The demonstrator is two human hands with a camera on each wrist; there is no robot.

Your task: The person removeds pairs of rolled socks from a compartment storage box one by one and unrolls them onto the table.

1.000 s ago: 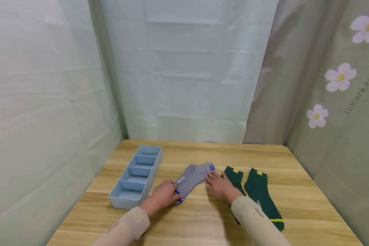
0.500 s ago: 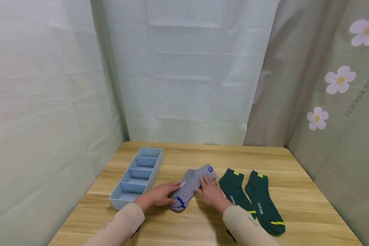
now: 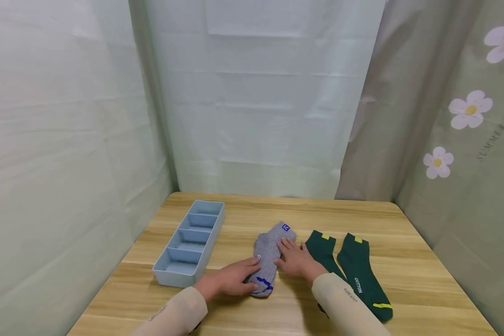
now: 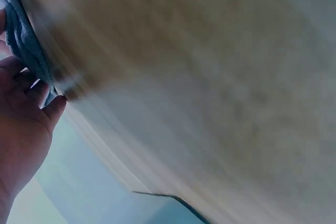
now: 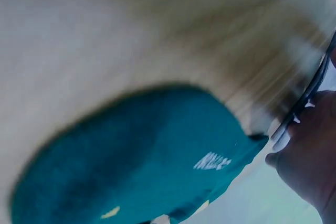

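The counter [image 3: 403, 261] carried a blue tray [image 3: 173, 276] with four compartments toward its left edge and two green socks [image 3: 357, 273] toward the right. Between them, near the front edge, lay the grey sock [image 3: 270, 252], flat. The left hand [image 3: 231, 280] rested on its toe end with fingers [image 3: 252, 263] straight and spread; the right hand [image 3: 296, 261] lay flat along its right side, fingers loosely together. The sock looked light, soft and limp, likely to sag, so best pinched at cuff and toe.

Curtained tabletop booth, floral curtain [image 3: 458, 140], wooden table [image 3: 403, 242]
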